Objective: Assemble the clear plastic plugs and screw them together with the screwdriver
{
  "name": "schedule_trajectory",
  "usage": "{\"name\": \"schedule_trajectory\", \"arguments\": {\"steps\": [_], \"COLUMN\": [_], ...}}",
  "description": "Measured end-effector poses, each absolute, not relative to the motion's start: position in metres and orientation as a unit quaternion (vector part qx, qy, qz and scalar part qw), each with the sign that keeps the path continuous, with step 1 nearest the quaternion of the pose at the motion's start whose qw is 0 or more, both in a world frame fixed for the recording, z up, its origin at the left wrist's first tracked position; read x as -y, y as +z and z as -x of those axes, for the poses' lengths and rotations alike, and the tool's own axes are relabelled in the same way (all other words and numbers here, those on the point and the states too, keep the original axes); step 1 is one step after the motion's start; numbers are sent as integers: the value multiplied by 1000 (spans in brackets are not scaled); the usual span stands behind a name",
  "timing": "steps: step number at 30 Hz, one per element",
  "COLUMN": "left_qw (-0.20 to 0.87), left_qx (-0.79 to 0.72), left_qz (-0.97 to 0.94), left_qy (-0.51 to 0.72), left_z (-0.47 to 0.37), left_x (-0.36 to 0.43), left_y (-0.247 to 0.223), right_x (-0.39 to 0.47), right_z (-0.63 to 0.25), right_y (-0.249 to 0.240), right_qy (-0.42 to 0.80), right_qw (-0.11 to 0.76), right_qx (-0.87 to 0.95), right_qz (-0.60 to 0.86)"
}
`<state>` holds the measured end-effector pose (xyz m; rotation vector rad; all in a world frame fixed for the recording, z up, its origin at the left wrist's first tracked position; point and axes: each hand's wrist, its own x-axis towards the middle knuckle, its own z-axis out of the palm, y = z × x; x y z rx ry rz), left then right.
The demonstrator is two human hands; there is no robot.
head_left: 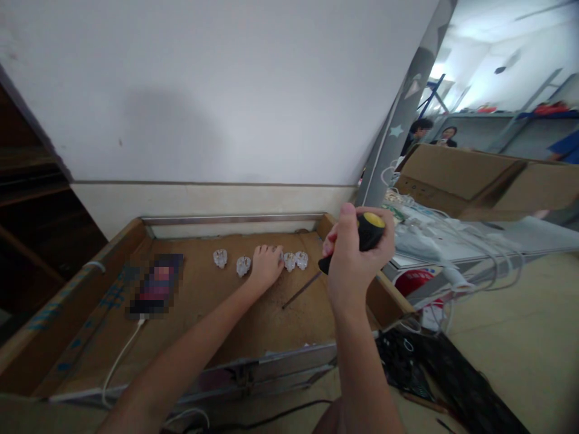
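My right hand is wrapped around the black and yellow handle of a screwdriver. Its shaft slants down to the left, the tip at or just over the brown board of the workbench. Farther back, my left hand rests palm down with fingers curled together; whatever lies under them is hidden. Small clear-white plastic pieces with metal bits stand in a row around it: one piece at the far left, another piece just left of the hand, and two more pieces close by its right side.
A pixelated phone with a white cable lies left on the bench. Wooden side rails edge it, with a wall behind. At right are a table with tangled white cables, an open cardboard box and distant people.
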<state>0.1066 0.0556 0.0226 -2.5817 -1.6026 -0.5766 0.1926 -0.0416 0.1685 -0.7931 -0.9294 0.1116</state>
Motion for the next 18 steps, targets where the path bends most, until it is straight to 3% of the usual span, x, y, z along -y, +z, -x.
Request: {"name": "schedule_trajectory", "arguments": {"steps": [9,18], "left_qw": [5,-115], "left_qx": [492,554], "left_qz": [857,785], "left_qy": [-156,-252], "left_z": [-58,-21], "left_x": [25,70], "left_y": [15,-2], "right_x": [60,65], "right_z": [-222,-195], "right_y": [165,169], "right_qy": [120,134], "right_qw": [861,834], "right_qx": [369,423], "right_qz": [328,327]}}
